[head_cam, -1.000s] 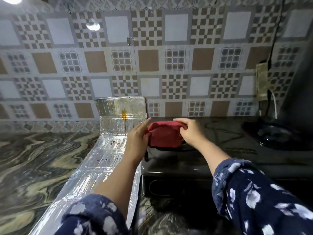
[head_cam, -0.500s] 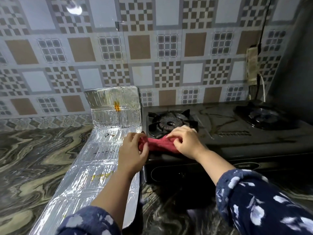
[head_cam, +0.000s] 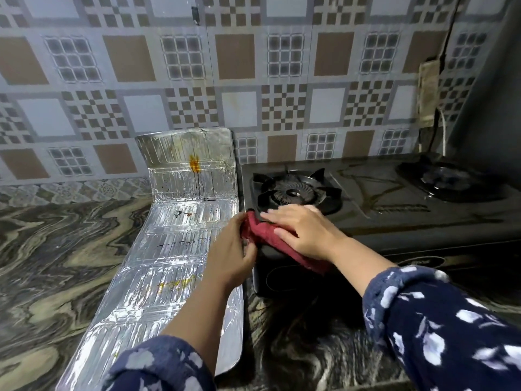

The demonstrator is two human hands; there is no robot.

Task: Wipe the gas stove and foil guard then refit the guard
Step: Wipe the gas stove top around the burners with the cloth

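Two hands hold a red cloth [head_cam: 270, 235] on the black gas stove [head_cam: 394, 210].
Near the middle of the frame, the left hand [head_cam: 228, 258] pinches the cloth's edge while the right hand [head_cam: 301, 230] presses flat on it. Left of the stove, the shiny foil guard [head_cam: 158, 263] lies on the counter [head_cam: 56, 249].

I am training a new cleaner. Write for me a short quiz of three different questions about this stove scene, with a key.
1. True or false: the crinkled silver foil guard stands upright around the black gas stove.
2. Which of the hands lies flat on the dark red cloth? A) left hand B) right hand
3. Fill in: the orange stain is on the guard's ____ end, near the tiled wall.

Key: 1 false, it lies mostly flat beside the stove; 2 B; 3 raised.
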